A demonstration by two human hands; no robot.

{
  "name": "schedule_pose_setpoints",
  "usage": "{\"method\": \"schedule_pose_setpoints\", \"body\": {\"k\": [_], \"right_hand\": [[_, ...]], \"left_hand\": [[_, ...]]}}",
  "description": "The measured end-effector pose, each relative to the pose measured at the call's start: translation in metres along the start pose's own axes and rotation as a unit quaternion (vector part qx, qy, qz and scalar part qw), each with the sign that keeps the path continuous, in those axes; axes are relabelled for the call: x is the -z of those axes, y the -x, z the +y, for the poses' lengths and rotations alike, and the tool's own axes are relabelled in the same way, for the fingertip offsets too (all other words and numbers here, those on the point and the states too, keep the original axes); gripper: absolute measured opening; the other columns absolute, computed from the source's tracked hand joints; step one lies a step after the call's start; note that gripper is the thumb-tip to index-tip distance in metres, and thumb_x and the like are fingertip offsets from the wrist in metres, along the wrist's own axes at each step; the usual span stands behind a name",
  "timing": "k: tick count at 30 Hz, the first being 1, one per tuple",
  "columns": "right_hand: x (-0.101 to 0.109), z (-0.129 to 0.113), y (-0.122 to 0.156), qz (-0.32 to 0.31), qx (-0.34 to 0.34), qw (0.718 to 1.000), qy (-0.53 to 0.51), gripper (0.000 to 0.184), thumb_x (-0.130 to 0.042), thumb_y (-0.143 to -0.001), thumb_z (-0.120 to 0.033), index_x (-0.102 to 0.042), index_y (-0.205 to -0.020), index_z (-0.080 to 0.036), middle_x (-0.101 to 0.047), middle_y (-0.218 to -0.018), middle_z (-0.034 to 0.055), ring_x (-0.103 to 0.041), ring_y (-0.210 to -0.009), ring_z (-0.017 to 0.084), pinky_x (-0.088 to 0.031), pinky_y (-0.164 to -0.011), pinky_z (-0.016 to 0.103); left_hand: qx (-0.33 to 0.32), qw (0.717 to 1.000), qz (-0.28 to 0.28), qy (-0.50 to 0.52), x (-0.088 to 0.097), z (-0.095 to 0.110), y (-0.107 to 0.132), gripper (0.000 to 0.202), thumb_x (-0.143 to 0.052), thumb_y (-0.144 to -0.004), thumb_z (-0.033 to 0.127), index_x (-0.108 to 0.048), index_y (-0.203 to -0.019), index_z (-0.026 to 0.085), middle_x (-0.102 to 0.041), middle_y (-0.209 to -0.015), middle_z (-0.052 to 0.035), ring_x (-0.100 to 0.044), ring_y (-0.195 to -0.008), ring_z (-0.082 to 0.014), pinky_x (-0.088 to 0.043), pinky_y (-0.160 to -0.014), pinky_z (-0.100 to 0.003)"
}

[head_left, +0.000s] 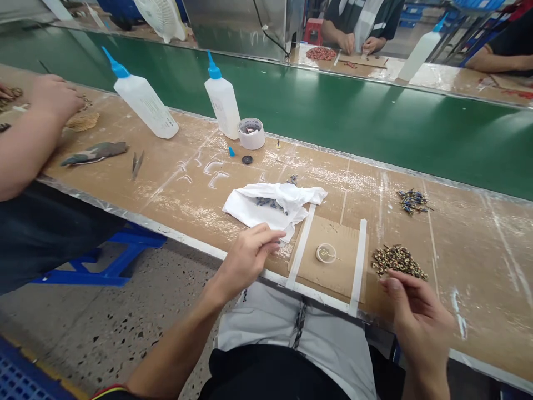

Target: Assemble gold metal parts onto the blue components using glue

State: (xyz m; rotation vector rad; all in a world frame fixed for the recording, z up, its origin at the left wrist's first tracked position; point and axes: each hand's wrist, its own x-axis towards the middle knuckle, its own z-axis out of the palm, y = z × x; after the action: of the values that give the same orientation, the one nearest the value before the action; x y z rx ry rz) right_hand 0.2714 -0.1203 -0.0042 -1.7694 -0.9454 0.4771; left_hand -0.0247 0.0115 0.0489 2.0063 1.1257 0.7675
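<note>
My left hand [247,258] is closed in a pinch beside a white plastic bag [250,206]; a tiny dark piece seems to show at its fingertips. Small blue-and-dark pieces [270,204] lie in the bag's opening. My right hand [420,314] has its thumb and forefinger together at the near edge of a heap of small brass-and-black parts [397,262]; what they hold, if anything, is too small to name. Between my hands, a small round cup [326,253] with a thin wire-like piece across it sits on a cardboard pad [341,278] taped down at both sides.
A smaller pile of blue-tipped parts [413,201] lies at the right. Two white bottles [145,105] with blue nozzles and a tape roll [251,134] stand towards the green belt [333,100]. Tweezers [137,165] lie left, near a co-worker's arm [29,139].
</note>
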Motion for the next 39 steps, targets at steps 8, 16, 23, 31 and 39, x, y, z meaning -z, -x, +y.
{"method": "schedule_pose_setpoints", "body": {"k": [8, 16, 23, 31, 39], "right_hand": [[-0.047, -0.033, -0.009, -0.209, 0.136, 0.968, 0.004, 0.012, -0.061, -0.093, -0.026, -0.069, -0.102, -0.024, -0.064, -0.092, 0.0035, -0.062, -0.081, 0.018, -0.049, -0.071, 0.031], [-0.059, -0.055, -0.025, -0.229, 0.25, 0.939, 0.061, 0.011, -0.06, -0.094, -0.021, -0.07, -0.095, -0.023, -0.056, -0.093, 0.0045, -0.057, -0.084, 0.018, -0.046, -0.071, 0.031], [-0.043, -0.049, -0.021, -0.237, 0.25, 0.933, 0.102, 0.019, -0.065, -0.091, -0.025, -0.066, -0.11, -0.025, -0.057, -0.102, 0.0055, -0.057, -0.089, 0.02, -0.047, -0.078, 0.034], [-0.063, -0.05, -0.024, -0.227, 0.329, 0.913, 0.088, 0.017, -0.064, -0.091, -0.016, -0.072, -0.102, -0.026, -0.055, -0.095, 0.0045, -0.053, -0.083, 0.017, -0.045, -0.07, 0.031], [-0.065, -0.057, -0.047, -0.179, 0.35, 0.906, 0.157, 0.013, -0.058, -0.095, -0.022, -0.07, -0.09, -0.022, -0.058, -0.092, 0.0059, -0.052, -0.086, 0.021, -0.044, -0.076, 0.035]], "left_hand": [[-0.001, 0.991, -0.079, 0.106, -0.03, 0.013, 0.014, 0.014, -0.059, -0.092, 0.011, -0.072, -0.088, 0.016, -0.067, -0.084, -0.0027, -0.06, -0.08, -0.0136, -0.045, -0.074, -0.024], [0.042, 0.976, -0.149, 0.156, -0.048, 0.016, 0.007, 0.008, -0.067, -0.085, 0.01, -0.073, -0.088, 0.016, -0.071, -0.078, 0.0001, -0.062, -0.073, -0.012, -0.045, -0.071, -0.022], [0.052, 0.98, -0.12, 0.149, -0.052, 0.007, 0.005, 0.006, -0.068, -0.085, 0.016, -0.073, -0.087, 0.016, -0.07, -0.082, -0.0028, -0.063, -0.076, -0.0142, -0.047, -0.068, -0.022], [0.014, 0.979, -0.113, 0.17, -0.057, 0.01, 0.004, 0.008, -0.066, -0.085, 0.014, -0.074, -0.086, 0.015, -0.073, -0.078, -0.0027, -0.061, -0.07, -0.0129, -0.046, -0.068, -0.023], [0.054, 0.973, -0.125, 0.186, -0.059, 0.003, 0.006, 0.01, -0.065, -0.086, 0.016, -0.073, -0.091, 0.014, -0.073, -0.081, -0.0043, -0.065, -0.073, -0.0137, -0.051, -0.066, -0.021]]}}
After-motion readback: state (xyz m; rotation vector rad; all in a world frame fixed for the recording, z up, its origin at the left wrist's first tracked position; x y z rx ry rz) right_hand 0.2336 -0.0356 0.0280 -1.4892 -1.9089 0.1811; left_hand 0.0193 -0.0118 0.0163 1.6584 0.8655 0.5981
